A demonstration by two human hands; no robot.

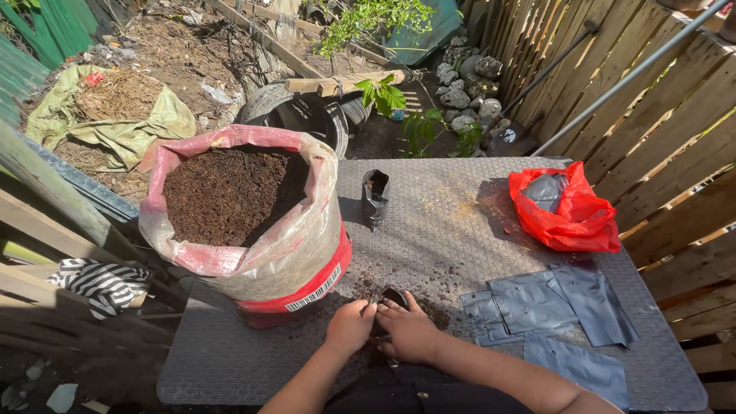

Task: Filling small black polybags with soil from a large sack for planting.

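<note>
My left hand (349, 326) and my right hand (410, 331) are together at the near edge of the grey table (429, 230), both gripping a small black grow bag (393, 297) whose open mouth shows between the fingers. Loose soil is scattered on the table around the hands. Just to the left stands a large open sack of dark soil (238, 207), with a red band at its base. A filled small black bag (375, 198) stands upright farther back on the table.
Flat grey-black empty bags (552, 307) lie to the right of my hands. A red plastic bag (571, 208) holding more bags sits at the far right. A wooden fence runs along the right. A tyre (303, 115), stones and plants lie behind the table.
</note>
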